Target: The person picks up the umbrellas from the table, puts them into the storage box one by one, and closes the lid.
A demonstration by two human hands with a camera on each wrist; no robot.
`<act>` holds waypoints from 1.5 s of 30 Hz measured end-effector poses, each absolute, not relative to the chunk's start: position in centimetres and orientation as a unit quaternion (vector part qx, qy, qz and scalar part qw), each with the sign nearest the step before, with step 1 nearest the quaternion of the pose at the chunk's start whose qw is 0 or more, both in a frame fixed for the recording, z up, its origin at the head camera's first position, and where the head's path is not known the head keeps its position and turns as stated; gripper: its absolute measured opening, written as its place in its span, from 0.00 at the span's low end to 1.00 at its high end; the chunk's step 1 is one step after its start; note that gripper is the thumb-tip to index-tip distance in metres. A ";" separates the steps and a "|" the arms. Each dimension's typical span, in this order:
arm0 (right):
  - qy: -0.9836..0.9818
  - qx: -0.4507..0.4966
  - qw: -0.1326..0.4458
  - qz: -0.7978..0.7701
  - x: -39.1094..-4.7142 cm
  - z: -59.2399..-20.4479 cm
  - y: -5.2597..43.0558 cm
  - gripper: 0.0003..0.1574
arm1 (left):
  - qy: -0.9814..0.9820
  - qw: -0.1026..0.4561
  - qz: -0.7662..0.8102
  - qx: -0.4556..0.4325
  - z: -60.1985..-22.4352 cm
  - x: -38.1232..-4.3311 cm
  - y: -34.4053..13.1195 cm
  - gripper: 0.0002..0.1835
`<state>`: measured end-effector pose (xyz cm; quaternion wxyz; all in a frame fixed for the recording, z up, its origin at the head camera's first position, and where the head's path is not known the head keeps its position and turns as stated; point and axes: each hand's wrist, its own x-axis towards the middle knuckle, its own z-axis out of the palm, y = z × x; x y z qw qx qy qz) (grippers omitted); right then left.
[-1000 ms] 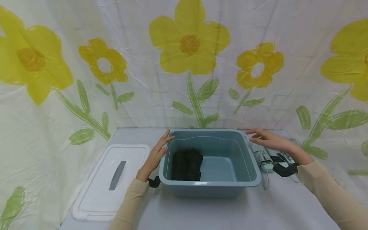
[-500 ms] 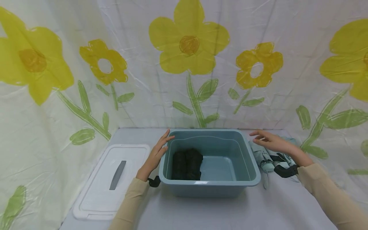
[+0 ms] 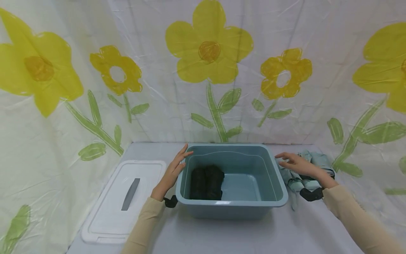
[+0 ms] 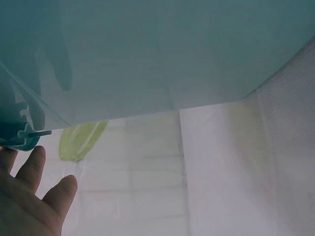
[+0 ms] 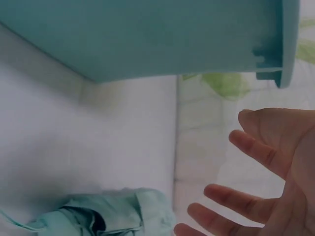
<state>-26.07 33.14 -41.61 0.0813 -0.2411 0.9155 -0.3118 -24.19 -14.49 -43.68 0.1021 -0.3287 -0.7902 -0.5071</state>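
Note:
A blue-green plastic bin [image 3: 231,208] stands on the table, with two dark rolled bundles [image 3: 206,183] side by side in its left part. My left hand [image 3: 172,171] rests at the bin's left rim, its fingers extended along it. On the right, my right hand [image 3: 298,164] hovers just off the bin's right rim, fingers spread and loosely bent with nothing in them. Beneath and beside it lie pale teal fabric bundles [image 3: 321,161] with cords and black parts, partly covered by the hand. One such bundle [image 5: 113,216] also shows in the right wrist view, below the fingers.
A white lid [image 3: 108,211] with a grey handle [image 3: 130,194] lies flat left of the bin. Behind the table [image 3: 234,238] hangs a pale curtain [image 3: 152,116] with yellow flowers. Black wrist mounts sit on both wrists.
My right hand has drawn slightly away from the bin's right rim, then sunk lower over the teal bundles, uncovering more of them. My left hand stays at the left rim.

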 end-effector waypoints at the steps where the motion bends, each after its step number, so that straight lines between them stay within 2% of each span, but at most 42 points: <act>1: 0.915 -0.242 0.083 -0.311 -26.1 -41.8 33.2 0.23 | -0.790 0.103 -0.507 -0.329 -43.7 -24.2 -14.5 0.23; 19: 0.932 -0.250 0.030 -0.260 -26.8 -45.5 34.7 0.20 | -0.787 0.099 -0.514 -0.327 -43.8 -24.3 -14.5 0.23; 29: 0.950 -0.230 0.021 -0.213 -27.6 -47.2 35.4 0.27 | -0.786 0.101 -0.516 -0.326 -43.9 -24.4 -14.5 0.23; 45: 0.963 -0.170 0.102 -0.184 -28.8 -48.8 36.3 0.32 | -0.786 0.101 -0.516 -0.325 -43.8 -24.4 -14.5 0.23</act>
